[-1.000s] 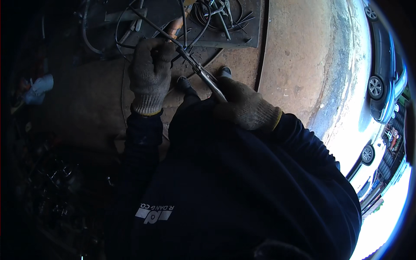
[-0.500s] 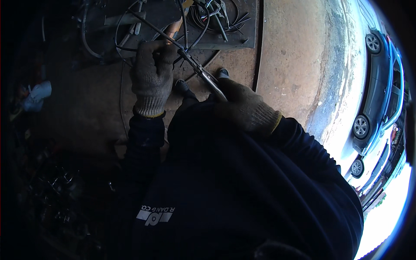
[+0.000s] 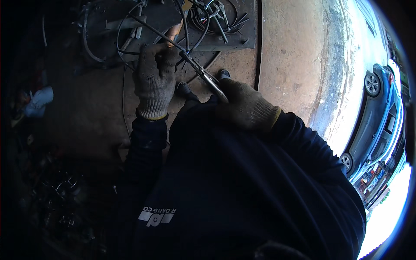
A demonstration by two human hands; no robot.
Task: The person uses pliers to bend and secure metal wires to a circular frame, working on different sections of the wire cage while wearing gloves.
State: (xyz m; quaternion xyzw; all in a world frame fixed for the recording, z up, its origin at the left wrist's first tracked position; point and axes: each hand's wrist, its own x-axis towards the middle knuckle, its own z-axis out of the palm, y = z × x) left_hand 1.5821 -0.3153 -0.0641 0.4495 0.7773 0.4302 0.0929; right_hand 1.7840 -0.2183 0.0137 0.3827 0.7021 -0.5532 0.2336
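Note:
Knitted work gloves cover both my hands. A pair of locking pliers (image 3: 209, 79) with a bright metal body is in my right hand (image 3: 247, 104), its fingers wrapped round the handles. The pliers' jaws reach up-left to where several dark, thin bent rods (image 3: 186, 32) meet. My left hand (image 3: 155, 78) is closed beside that crossing, thumb and fingers curled together. A copper-coloured piece (image 3: 174, 34) shows just beyond its fingertips. Exactly what the left fingers grip is hidden.
A dark metal table (image 3: 240, 40) ahead carries coiled cable (image 3: 199, 21) and another pair of locking pliers (image 3: 223, 14). A cable (image 3: 124, 99) runs over the brown floor at left. Metal clutter (image 3: 65, 186) lies in shadow, lower left. Parked cars (image 3: 377, 117) stand far right.
The view has shifted slightly, so the parked cars appear lower. Both hands keep their holds, and the pliers stay at the rod crossing.

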